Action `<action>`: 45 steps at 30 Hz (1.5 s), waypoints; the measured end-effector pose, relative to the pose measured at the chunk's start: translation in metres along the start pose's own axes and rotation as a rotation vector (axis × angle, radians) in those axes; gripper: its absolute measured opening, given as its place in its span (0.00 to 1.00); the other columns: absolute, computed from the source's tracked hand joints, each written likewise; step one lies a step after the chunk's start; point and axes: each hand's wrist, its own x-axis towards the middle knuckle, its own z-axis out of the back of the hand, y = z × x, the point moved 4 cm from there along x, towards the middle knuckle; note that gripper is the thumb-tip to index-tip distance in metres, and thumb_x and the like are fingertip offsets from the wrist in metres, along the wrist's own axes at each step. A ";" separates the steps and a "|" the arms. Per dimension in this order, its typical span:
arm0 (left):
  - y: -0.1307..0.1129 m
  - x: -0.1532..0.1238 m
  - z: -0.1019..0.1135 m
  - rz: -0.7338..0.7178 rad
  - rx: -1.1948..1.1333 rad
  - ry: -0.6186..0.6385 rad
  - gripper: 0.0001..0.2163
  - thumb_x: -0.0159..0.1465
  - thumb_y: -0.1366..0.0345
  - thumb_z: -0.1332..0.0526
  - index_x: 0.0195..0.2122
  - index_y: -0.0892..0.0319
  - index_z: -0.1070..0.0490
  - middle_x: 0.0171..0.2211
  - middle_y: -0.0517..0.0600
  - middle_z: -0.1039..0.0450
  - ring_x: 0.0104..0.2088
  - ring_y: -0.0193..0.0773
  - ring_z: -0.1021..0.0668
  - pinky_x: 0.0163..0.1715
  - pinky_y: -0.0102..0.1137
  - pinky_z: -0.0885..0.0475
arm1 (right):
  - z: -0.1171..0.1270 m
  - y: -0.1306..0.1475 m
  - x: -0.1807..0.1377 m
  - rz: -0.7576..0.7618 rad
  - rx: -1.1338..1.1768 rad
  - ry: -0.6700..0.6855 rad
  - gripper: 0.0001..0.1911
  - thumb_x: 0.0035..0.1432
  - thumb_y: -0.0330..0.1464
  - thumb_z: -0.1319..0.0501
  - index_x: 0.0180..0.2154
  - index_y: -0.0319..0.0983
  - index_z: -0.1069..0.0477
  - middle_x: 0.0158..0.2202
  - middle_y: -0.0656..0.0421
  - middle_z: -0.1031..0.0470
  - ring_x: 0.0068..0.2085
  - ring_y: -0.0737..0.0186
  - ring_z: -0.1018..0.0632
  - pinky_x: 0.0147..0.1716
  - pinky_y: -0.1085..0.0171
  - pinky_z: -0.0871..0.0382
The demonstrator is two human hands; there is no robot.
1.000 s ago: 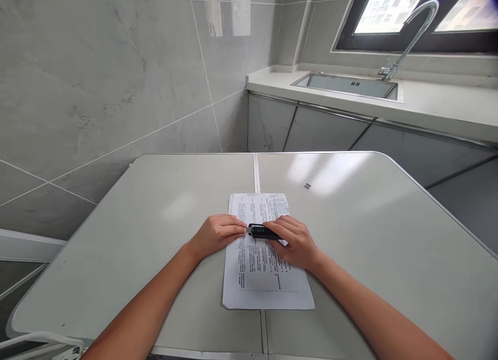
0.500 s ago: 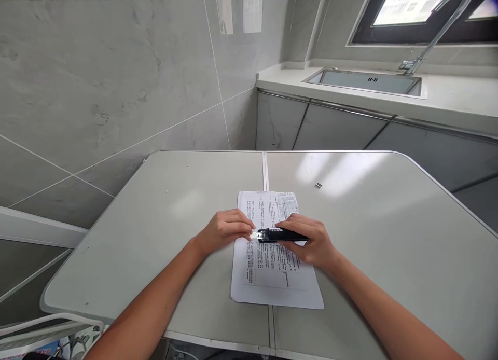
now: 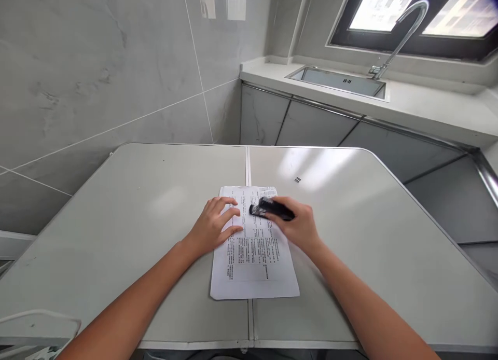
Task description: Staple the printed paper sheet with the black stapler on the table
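Note:
A black stapler (image 3: 271, 208), slightly blurred, is gripped in my right hand (image 3: 298, 220) over the upper part of a printed paper stack (image 3: 252, 261). Its front end points left. My left hand (image 3: 216, 222) rests at the left edge of the papers with fingers spread and nothing in them. A short gap separates its fingertips from the stapler. Beyond the papers, two small strips of staples (image 3: 298, 179) lie on the table (image 3: 155, 277).
A metal seam (image 3: 250, 318) runs down the middle of the table. Behind stands a counter with a sink (image 3: 338, 82) and a curved faucet (image 3: 404, 33). Grey tiled wall (image 3: 97, 69) borders the left. A white rack (image 3: 42, 318) shows at the lower left.
My left fingers have come off the stapler's front end and spread. The metal part that stuck out there no longer shows. My right hand has turned and lifted the stapler; the view has shifted right.

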 end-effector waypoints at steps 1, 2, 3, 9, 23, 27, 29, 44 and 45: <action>-0.002 -0.001 -0.006 -0.018 0.039 0.074 0.16 0.69 0.53 0.34 0.53 0.56 0.26 0.61 0.61 0.30 0.61 0.56 0.29 0.61 0.53 0.33 | 0.011 -0.011 0.004 -0.069 -0.055 -0.070 0.13 0.60 0.39 0.30 0.46 0.44 0.22 0.41 0.56 0.16 0.39 0.54 0.17 0.42 0.55 0.22; -0.003 -0.003 -0.012 -0.046 0.062 0.152 0.22 0.68 0.50 0.34 0.60 0.55 0.28 0.65 0.62 0.34 0.65 0.59 0.32 0.64 0.56 0.37 | 0.023 -0.022 0.008 -0.125 -0.109 -0.127 0.14 0.59 0.40 0.30 0.46 0.44 0.22 0.41 0.56 0.16 0.39 0.52 0.17 0.43 0.53 0.21; -0.005 -0.005 -0.019 -0.073 0.075 0.222 0.28 0.68 0.47 0.34 0.65 0.53 0.32 0.69 0.62 0.39 0.69 0.62 0.36 0.67 0.59 0.41 | 0.034 -0.033 0.012 -0.170 -0.158 -0.164 0.15 0.58 0.41 0.30 0.46 0.43 0.21 0.41 0.56 0.16 0.39 0.52 0.17 0.44 0.52 0.21; 0.000 -0.012 -0.035 -0.048 0.079 0.324 0.32 0.69 0.45 0.37 0.72 0.47 0.39 0.73 0.57 0.43 0.73 0.62 0.42 0.70 0.60 0.47 | 0.067 -0.076 0.021 -0.247 -0.202 0.071 0.17 0.54 0.43 0.28 0.44 0.43 0.19 0.39 0.57 0.16 0.38 0.51 0.17 0.43 0.51 0.21; 0.000 -0.012 -0.028 -0.034 0.020 0.295 0.30 0.68 0.48 0.34 0.69 0.47 0.35 0.72 0.57 0.41 0.72 0.63 0.40 0.70 0.62 0.46 | 0.034 -0.031 0.011 0.007 -0.046 0.525 0.12 0.64 0.38 0.32 0.49 0.45 0.21 0.42 0.57 0.18 0.41 0.57 0.19 0.42 0.58 0.23; -0.002 -0.011 -0.024 -0.052 -0.012 0.294 0.29 0.66 0.50 0.33 0.68 0.48 0.33 0.70 0.57 0.38 0.71 0.63 0.38 0.69 0.64 0.46 | 0.033 -0.032 0.012 0.020 -0.106 0.465 0.19 0.66 0.40 0.33 0.56 0.47 0.24 0.44 0.56 0.19 0.41 0.56 0.19 0.43 0.55 0.23; -0.004 -0.011 -0.024 -0.061 -0.014 0.308 0.28 0.67 0.50 0.33 0.67 0.48 0.31 0.70 0.57 0.37 0.70 0.63 0.37 0.69 0.64 0.46 | 0.032 -0.034 0.012 0.020 -0.104 0.452 0.20 0.68 0.39 0.36 0.60 0.48 0.26 0.43 0.57 0.19 0.40 0.57 0.20 0.43 0.56 0.23; -0.007 -0.011 -0.024 -0.053 0.032 0.327 0.26 0.66 0.49 0.33 0.63 0.48 0.29 0.67 0.59 0.35 0.67 0.64 0.34 0.66 0.63 0.43 | 0.021 -0.024 0.008 0.044 -0.279 0.407 0.17 0.70 0.34 0.39 0.58 0.49 0.24 0.43 0.55 0.20 0.43 0.53 0.21 0.45 0.52 0.27; -0.007 -0.011 -0.024 -0.052 0.037 0.335 0.26 0.66 0.49 0.33 0.63 0.49 0.29 0.67 0.59 0.35 0.66 0.64 0.33 0.65 0.64 0.43 | 0.021 -0.024 0.007 0.044 -0.286 0.406 0.17 0.70 0.34 0.39 0.58 0.49 0.24 0.43 0.55 0.20 0.43 0.53 0.21 0.45 0.52 0.27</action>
